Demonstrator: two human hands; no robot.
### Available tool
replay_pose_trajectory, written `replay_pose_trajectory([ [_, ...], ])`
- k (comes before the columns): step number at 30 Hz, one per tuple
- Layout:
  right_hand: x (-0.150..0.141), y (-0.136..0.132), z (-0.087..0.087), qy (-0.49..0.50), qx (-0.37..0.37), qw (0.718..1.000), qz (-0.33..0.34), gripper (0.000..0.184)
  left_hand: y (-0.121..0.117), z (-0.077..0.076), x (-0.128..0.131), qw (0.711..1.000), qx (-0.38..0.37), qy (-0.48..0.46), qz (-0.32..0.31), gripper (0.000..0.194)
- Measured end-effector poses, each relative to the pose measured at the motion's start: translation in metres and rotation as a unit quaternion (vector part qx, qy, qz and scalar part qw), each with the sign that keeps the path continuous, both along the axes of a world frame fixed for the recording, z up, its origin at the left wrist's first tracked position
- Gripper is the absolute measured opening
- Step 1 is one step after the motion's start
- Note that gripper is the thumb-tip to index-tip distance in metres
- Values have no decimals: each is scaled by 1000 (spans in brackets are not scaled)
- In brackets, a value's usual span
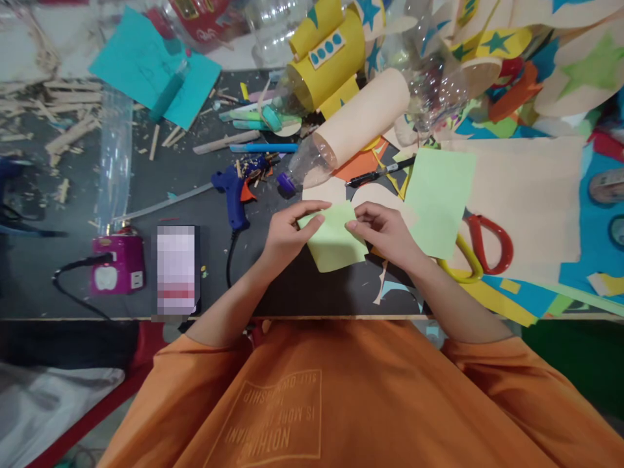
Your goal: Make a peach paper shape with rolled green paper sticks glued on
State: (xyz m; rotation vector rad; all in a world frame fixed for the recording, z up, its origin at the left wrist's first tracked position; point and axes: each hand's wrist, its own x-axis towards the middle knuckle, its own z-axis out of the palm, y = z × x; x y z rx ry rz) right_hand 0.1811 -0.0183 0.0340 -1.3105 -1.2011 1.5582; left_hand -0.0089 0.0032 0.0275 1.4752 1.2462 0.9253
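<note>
Between my hands is a small piece of light green paper (pixel 336 244), held just above the dark table. My left hand (pixel 292 229) pinches its left upper edge between thumb and fingers. At the upper right edge, my right hand (pixel 381 229) grips the same paper with thumb and curled fingers. Right behind it lie pale cut paper pieces (pixel 324 190) and a black pen (pixel 380 173). A larger light green sheet (pixel 441 201) rests to the right of my right hand. Scissors with red and yellow handles (pixel 491 246) lie partly under that sheet.
A blue glue gun (pixel 237 195) lies left of my hands, near a phone (pixel 176 270) and a purple power adapter (pixel 117 265). Behind stand a paper-wrapped bottle (pixel 363 117) and a yellow bottle craft (pixel 331 62). Wood scraps (pixel 73 130) litter the far left.
</note>
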Motion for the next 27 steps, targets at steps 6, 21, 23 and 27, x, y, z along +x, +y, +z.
replay_pose_trajectory([
  [6,-1,2,-1,9,7,999,-41,48,0,-7,1,998,-19,-60,-5,33],
  [21,-2,3,1,39,-28,998,-46,46,0,-2,0,1000,6,12,-12,21],
  [23,-2,3,1,37,-29,998,-44,45,0,-2,0,1000,12,17,-13,20],
  [27,-2,3,1,40,-31,998,-42,44,0,-1,0,999,20,21,-14,19],
])
